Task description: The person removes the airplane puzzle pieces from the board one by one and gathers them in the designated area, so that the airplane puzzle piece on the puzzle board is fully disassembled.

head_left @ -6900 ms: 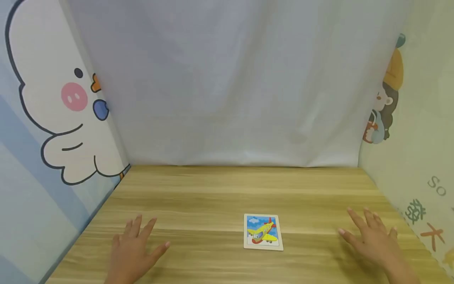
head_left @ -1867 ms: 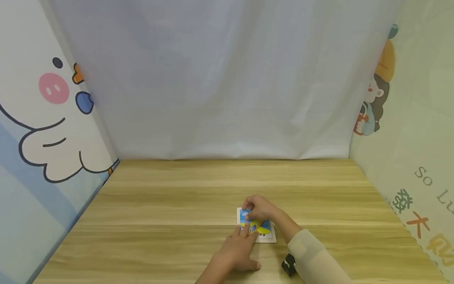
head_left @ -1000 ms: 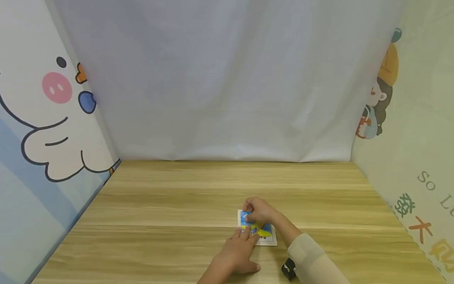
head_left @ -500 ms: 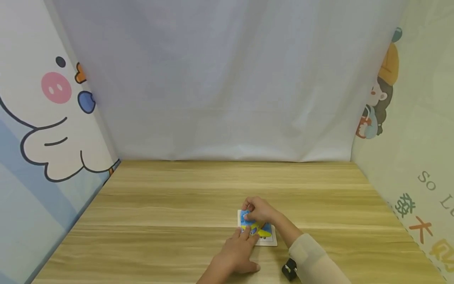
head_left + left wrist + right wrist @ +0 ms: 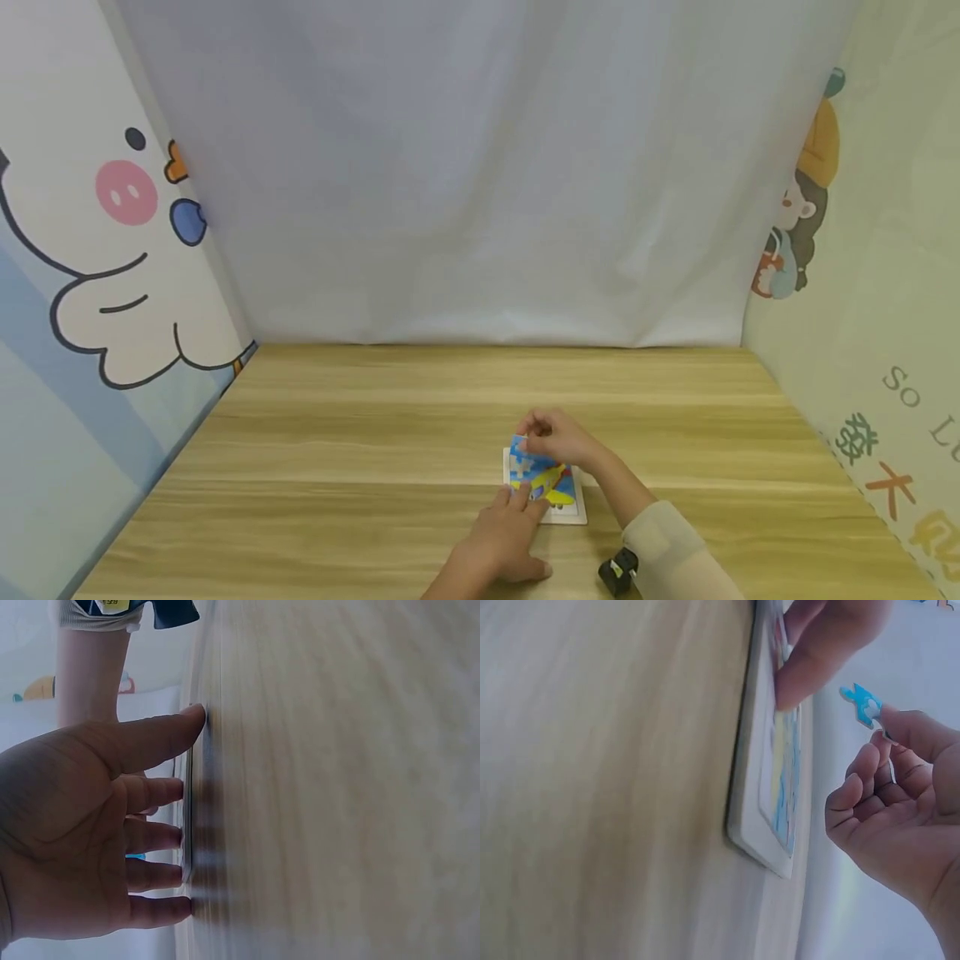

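Note:
A jigsaw puzzle board with an airplane picture and a pale rim (image 5: 576, 520) lies flat on the wooden table. My left hand (image 5: 504, 533) rests on its near left part, fingers straight, thumb out to the side. In the left wrist view that hand's palm (image 5: 71, 832) shows, fingertips at the board's edge. Above the far left corner my right hand (image 5: 564, 439) pinches a blue puzzle piece (image 5: 865, 703) between thumb and fingers, apart from the board. A pale patch (image 5: 522, 467) shows in the picture below it. Part of the airplane is hidden by my left fingers.
A black box-like device (image 5: 619, 572) sits at the right sleeve (image 5: 667, 542). Behind the wooden table (image 5: 337, 450) hangs a white curtain (image 5: 465, 183). Printed cloths stand at the left (image 5: 112, 250) and right (image 5: 862, 275).
Both hands came from the table's sides to the puzzle. In the last half second my right hand has risen slightly, lifting the blue puzzle piece out. My left hand stays on the board.

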A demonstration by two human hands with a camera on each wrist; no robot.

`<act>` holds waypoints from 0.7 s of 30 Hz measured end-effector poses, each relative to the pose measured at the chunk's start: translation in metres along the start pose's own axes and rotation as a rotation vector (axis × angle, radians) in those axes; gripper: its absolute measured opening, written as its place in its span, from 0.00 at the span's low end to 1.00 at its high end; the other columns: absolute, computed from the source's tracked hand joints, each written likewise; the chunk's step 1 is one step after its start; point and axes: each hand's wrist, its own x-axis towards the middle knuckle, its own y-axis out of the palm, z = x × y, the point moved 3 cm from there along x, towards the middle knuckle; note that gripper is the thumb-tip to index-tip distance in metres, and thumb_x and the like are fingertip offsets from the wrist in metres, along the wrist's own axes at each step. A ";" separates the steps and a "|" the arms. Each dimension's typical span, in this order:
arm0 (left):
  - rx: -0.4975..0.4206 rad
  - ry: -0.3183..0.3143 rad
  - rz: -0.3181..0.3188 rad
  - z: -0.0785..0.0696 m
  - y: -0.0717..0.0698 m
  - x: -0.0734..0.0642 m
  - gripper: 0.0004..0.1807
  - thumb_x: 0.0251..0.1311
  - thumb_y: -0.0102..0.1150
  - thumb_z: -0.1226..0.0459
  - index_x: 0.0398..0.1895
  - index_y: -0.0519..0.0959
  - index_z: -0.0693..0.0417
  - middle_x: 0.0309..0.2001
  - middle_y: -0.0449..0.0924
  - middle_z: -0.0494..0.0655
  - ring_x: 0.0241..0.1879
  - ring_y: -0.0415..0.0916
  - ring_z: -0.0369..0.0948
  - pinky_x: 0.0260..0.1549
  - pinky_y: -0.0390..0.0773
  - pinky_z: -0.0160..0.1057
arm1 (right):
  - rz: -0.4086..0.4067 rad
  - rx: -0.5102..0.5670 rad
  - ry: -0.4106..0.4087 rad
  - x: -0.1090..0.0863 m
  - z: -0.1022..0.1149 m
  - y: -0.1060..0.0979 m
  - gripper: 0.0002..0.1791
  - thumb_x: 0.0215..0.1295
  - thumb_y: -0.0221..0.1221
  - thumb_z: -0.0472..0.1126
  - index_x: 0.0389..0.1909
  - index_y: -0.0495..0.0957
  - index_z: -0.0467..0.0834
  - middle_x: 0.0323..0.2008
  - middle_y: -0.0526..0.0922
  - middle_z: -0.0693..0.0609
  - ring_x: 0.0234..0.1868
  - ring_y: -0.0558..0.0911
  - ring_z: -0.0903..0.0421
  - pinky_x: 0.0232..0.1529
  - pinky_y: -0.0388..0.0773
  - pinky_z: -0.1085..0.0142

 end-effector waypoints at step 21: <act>-0.133 0.007 0.000 0.004 -0.005 -0.003 0.39 0.48 0.66 0.48 0.64 0.68 0.52 0.67 0.58 0.57 0.65 0.52 0.58 0.55 0.61 0.60 | -0.064 0.018 -0.004 -0.015 -0.006 -0.010 0.08 0.60 0.59 0.34 0.39 0.77 0.34 0.27 0.74 0.50 0.28 0.72 0.54 0.29 0.73 0.62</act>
